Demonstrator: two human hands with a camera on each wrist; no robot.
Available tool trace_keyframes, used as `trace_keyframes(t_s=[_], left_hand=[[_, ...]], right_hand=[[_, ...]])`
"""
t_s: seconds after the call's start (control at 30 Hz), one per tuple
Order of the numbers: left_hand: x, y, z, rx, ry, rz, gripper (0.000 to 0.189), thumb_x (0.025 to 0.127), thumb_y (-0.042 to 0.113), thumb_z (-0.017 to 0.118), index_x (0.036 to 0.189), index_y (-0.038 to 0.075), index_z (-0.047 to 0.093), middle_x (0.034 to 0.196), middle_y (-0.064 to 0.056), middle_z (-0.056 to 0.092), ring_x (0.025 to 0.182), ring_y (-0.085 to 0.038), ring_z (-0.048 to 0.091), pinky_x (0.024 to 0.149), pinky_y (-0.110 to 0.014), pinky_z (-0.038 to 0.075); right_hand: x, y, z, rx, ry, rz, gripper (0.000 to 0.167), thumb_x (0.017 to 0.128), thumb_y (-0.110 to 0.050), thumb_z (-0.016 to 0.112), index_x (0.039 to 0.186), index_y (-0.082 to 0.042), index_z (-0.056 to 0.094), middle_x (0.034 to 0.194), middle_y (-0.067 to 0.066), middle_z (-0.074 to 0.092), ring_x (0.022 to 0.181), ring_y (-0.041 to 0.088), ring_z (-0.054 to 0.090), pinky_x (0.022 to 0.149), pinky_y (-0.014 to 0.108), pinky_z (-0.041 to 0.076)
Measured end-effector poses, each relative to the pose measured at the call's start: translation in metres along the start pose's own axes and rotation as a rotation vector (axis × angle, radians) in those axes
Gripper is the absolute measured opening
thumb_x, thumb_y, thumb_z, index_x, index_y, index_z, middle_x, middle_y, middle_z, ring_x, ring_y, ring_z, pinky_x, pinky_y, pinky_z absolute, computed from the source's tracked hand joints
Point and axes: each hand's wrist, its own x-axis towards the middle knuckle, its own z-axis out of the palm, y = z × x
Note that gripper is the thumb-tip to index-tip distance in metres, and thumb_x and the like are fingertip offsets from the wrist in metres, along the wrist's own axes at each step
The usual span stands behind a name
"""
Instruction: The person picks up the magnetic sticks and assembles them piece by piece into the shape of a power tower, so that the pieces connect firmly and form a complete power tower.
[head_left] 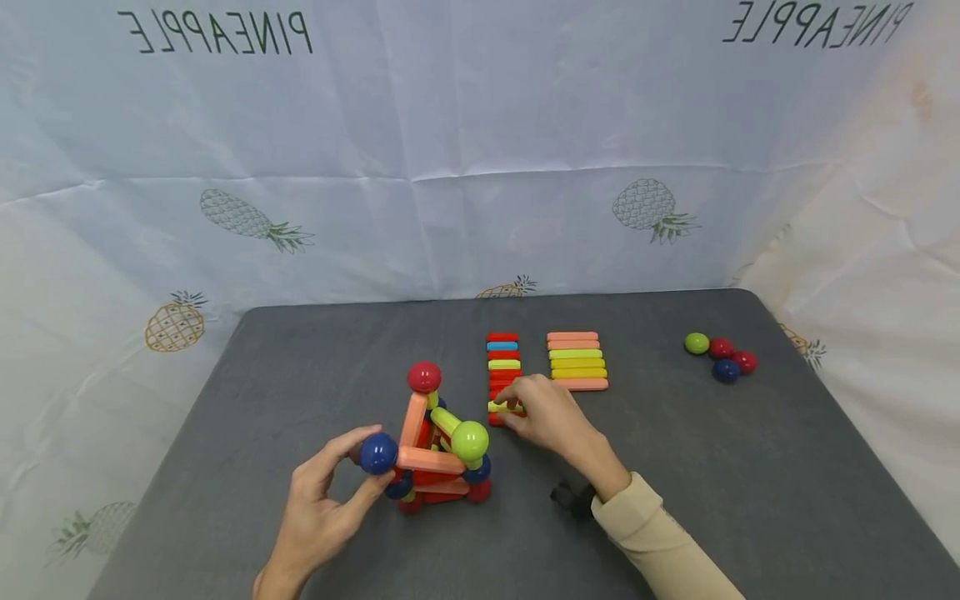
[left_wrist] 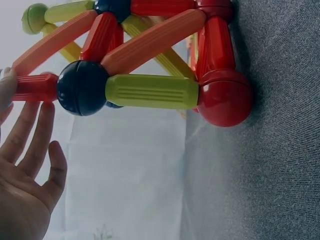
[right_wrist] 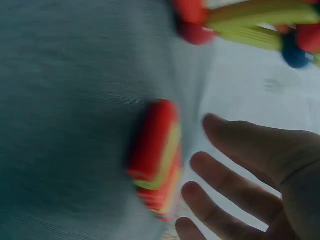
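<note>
My left hand (head_left: 322,492) grips the upper blue ball (head_left: 378,453) at the left corner of a frame built of coloured rods and balls. In the left wrist view, its fingers touch a red rod (left_wrist: 37,87) above a lower blue ball (left_wrist: 82,88). A salmon rod (head_left: 431,460) joins the gripped ball toward a lime ball (head_left: 470,441). My right hand (head_left: 546,414) hovers over the near end of a row of short rods (head_left: 504,365), nearest a yellow-green rod (head_left: 504,407). The blurred right wrist view shows its fingers extended, apart from the rods.
Right of the short rods lies a row of longer salmon, lime and yellow rods (head_left: 576,363). Several loose balls, including a blue one (head_left: 726,371), sit at the far right of the dark table (head_left: 675,483). A pineapple-print cloth (head_left: 465,233) hangs behind the table.
</note>
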Motion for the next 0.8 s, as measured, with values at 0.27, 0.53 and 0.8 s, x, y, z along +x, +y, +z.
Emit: trace_keyframes(t_s=[0.27,0.53,0.8], left_hand=[[0.001,0.0,0.001,0.025,0.007,0.024,0.064,0.066,-0.019,0.083,0.124,0.001,0.067,0.117,0.013,0.07,0.09,0.002,0.061,0.082,-0.011,0.048],[0.001,0.002,-0.001,0.061,-0.001,-0.004,0.065,0.066,-0.016,0.084,0.125,0.002,0.066,0.111,0.007,0.07,0.088,0.001,0.059,0.081,-0.012,0.047],[0.004,0.005,-0.002,0.061,0.066,0.079,0.063,0.064,-0.01,0.088,0.123,0.001,0.067,0.105,-0.004,0.071,0.089,-0.004,0.057,0.082,-0.016,0.045]], right_hand=[[-0.006,0.009,0.024,-0.101,-0.045,-0.012,0.023,0.08,-0.009,0.087,0.102,-0.007,0.08,0.093,0.005,0.074,0.083,0.022,0.066,0.071,0.036,0.058],[-0.006,0.008,0.029,-0.107,-0.024,-0.023,0.02,0.08,-0.008,0.087,0.098,-0.008,0.08,0.092,0.006,0.077,0.081,0.022,0.067,0.069,0.035,0.059],[-0.004,0.008,0.02,-0.03,-0.04,-0.067,0.019,0.085,-0.007,0.082,0.104,-0.003,0.079,0.09,0.009,0.077,0.066,0.012,0.059,0.059,0.021,0.051]])
